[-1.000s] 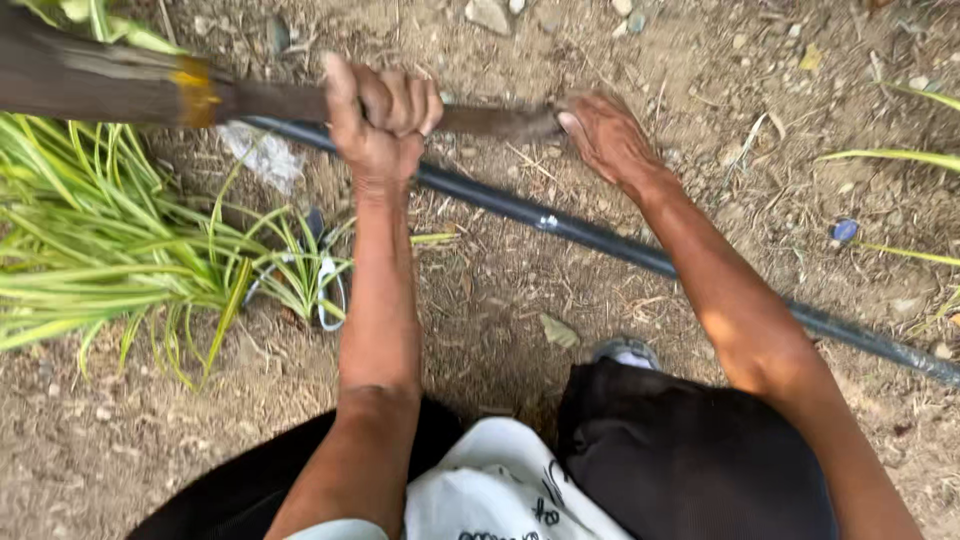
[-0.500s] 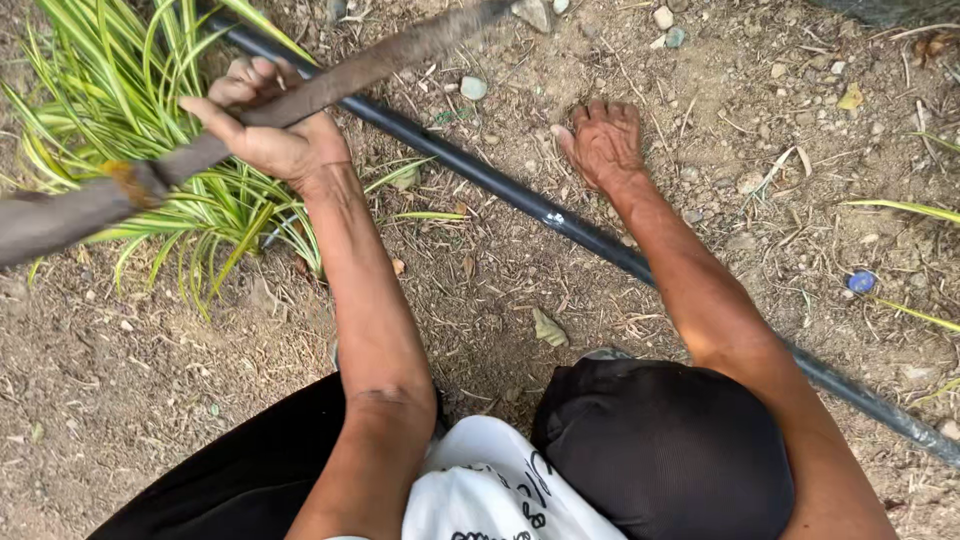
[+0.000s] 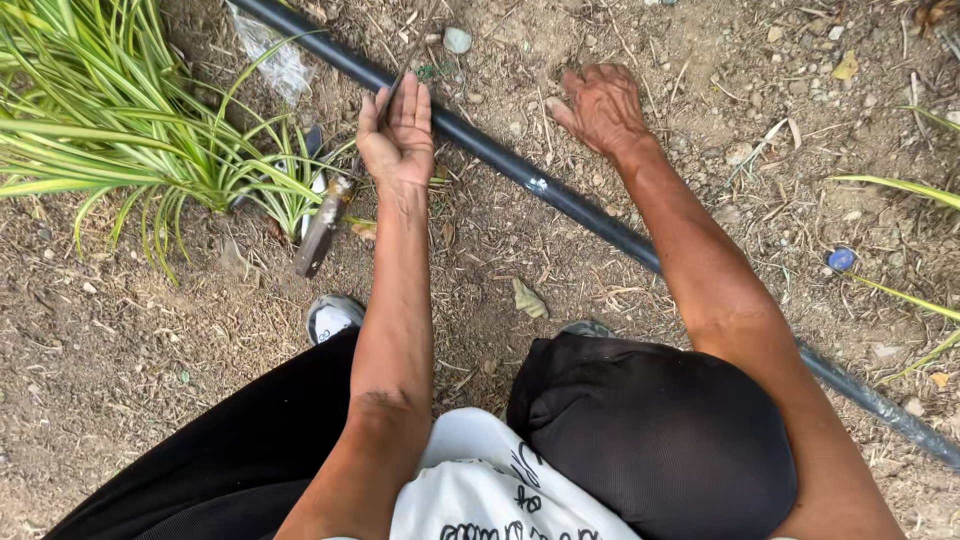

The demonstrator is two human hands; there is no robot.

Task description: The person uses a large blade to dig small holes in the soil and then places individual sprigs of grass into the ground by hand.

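My left hand (image 3: 398, 130) lies with straight fingers over the thin blade of a long knife (image 3: 322, 232). The knife's brown wooden handle rests on the soil by the plant, and its blade runs up under my palm. No fingers curl around it. My right hand (image 3: 602, 105) is pressed flat on the dirt with fingers spread, just beyond a black pipe (image 3: 520, 175) that crosses the ground diagonally between both hands.
A clump of green-and-yellow striped grass-like plant (image 3: 100, 130) grows at the left, with clear plastic scrap (image 3: 272, 62) beside it. My knees in black trousers (image 3: 650, 430) and a grey shoe (image 3: 333, 315) are below. Pebbles, dry leaves and a blue cap (image 3: 841, 259) dot the soil.
My left hand swung the long tool down from a raised grip; its handle now rests on the ground and my fingers have straightened. My right hand stayed planted on the dirt.
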